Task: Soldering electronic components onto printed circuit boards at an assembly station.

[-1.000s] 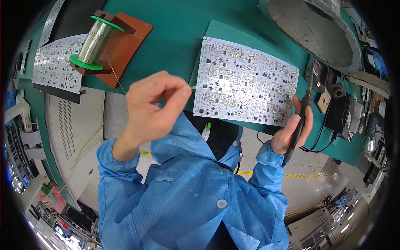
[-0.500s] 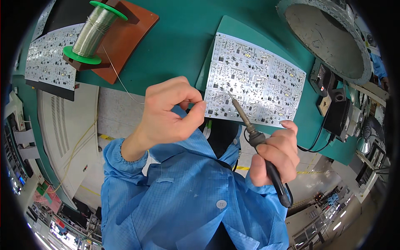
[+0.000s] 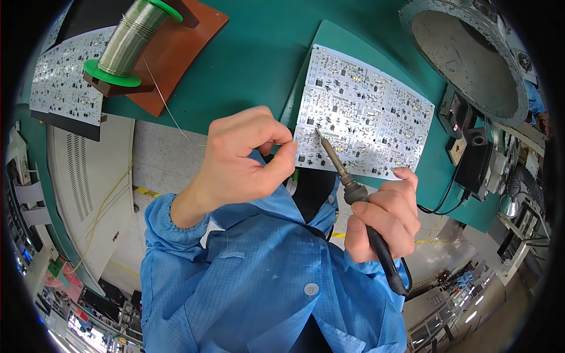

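A white circuit board panel [image 3: 368,117] covered in small dark parts lies at the near edge of the green bench. My right hand [image 3: 388,220] is closed around the black handle of a soldering iron [image 3: 335,156], whose tip points at the left part of the panel; whether it touches cannot be told. Thumb and forefinger of my left hand [image 3: 247,156] pinch a thin solder wire [image 3: 168,112] beside the panel's left edge. That wire runs back to a solder spool [image 3: 132,41] with green flanges on a brown stand.
At the far left lies another circuit board panel [image 3: 67,79] on something black. A grey round hood [image 3: 465,56] stands at the far right, with a black box [image 3: 475,165] and cables beside it. A green sheet [image 3: 335,35] lies under the middle panel.
The iron's tip has shifted slightly left over the panel. My left hand still pinches the wire near the panel's edge. The whole view has moved a little.
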Demonstrator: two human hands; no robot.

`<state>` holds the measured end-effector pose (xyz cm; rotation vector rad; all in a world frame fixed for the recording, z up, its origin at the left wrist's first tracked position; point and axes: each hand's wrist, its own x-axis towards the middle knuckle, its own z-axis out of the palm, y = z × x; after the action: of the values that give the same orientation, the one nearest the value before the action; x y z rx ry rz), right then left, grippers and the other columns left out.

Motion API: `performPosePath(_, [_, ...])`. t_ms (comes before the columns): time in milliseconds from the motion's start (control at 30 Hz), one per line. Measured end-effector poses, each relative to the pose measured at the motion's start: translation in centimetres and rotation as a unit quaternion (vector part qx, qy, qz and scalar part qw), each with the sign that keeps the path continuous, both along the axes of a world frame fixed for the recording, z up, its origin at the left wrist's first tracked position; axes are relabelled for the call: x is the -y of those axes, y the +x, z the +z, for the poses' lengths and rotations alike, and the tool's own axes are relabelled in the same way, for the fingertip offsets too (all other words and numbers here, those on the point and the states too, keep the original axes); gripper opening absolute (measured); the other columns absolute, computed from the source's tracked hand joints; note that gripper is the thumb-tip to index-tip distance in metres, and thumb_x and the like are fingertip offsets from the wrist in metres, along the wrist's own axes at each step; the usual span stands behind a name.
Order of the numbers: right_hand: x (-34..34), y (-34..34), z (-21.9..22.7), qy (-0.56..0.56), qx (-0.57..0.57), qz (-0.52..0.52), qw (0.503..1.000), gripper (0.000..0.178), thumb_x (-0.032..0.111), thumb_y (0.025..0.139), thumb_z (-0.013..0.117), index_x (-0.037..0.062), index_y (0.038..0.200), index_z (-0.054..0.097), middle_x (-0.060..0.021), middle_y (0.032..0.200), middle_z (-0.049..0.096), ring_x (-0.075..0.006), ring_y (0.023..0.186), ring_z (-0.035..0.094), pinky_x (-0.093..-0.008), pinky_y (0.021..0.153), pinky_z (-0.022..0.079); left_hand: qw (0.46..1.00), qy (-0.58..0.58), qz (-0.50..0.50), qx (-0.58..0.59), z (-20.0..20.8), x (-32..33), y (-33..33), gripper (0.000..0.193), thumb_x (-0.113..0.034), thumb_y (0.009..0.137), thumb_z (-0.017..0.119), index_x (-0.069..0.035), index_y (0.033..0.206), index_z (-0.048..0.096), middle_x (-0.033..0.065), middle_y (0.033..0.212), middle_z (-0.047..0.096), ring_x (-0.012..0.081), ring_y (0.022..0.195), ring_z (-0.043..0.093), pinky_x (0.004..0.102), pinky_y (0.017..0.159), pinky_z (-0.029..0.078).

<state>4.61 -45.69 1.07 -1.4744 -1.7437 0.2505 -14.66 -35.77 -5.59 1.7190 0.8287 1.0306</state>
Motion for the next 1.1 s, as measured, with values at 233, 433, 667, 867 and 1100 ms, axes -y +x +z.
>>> performPosePath(233, [-0.2,-0.2,-0.2,0.005,-0.003,-0.002,1.0,0.02,0.007,0.053,0.07,0.0119,0.073,0.07,0.0001,0.061,0.056,-0.0184,0.059,0.05,-0.0444,0.083,0.045,1.0,0.002,0.013,-0.019,0.1,-0.1,0.1,0.012,0.004,0.069,0.07,-0.005,0.07,0.062,0.0025,0.06,0.053,0.0107,0.048,0.049,0.0268,0.043,0.033])
performPosePath(433, [-0.4,-0.3,-0.3,0.004,-0.004,-0.001,1.0,0.02,0.008,0.053,0.07,0.0118,0.072,0.07,0.0001,0.062,0.056,-0.0181,0.059,0.05,-0.0444,0.084,0.045,1.0,0.005,0.004,0.0,0.0,-0.2,0.1,0.014,0.01,0.068,0.069,-0.001,0.072,0.063,0.0025,0.061,0.053,0.0077,0.051,0.045,0.0241,0.045,0.029])
performPosePath(667, [-0.4,-0.3,-0.4,-0.001,-0.012,0.006,1.0,0.02,0.008,0.053,0.07,0.0114,0.073,0.07,-0.0002,0.062,0.056,-0.0188,0.06,0.05,-0.0449,0.085,0.045,1.0,0.0,-0.006,0.011,-0.1,-0.4,-0.2,0.012,0.01,0.068,0.067,0.0,0.073,0.063,0.0037,0.062,0.055,0.0078,0.051,0.046,0.0233,0.045,0.03])
performPosePath(867, [-0.2,0.5,-0.6,0.025,-0.074,0.007,0.997,0.012,0.012,0.064,0.07,0.0079,0.075,0.068,-0.0028,0.061,0.057,-0.0194,0.058,0.05,-0.0459,0.084,0.045,0.999,-0.012,-0.016,0.04,-0.4,-0.5,-0.5,0.012,0.011,0.066,0.064,0.001,0.072,0.063,0.0047,0.063,0.055,0.008,0.052,0.045,0.023,0.046,0.031])
performPosePath(1100, [0.0,0.7,-1.2,0.027,-0.094,0.024,0.995,0.012,0.015,0.071,0.072,0.0059,0.078,0.067,-0.0035,0.062,0.059,-0.0193,0.057,0.051,-0.0461,0.083,0.045,0.999,-0.007,0.0,0.041,-0.5,-0.5,-0.5,0.013,0.012,0.065,0.064,0.0,0.071,0.063,0.0041,0.063,0.055,0.0076,0.051,0.045,0.0229,0.046,0.03])
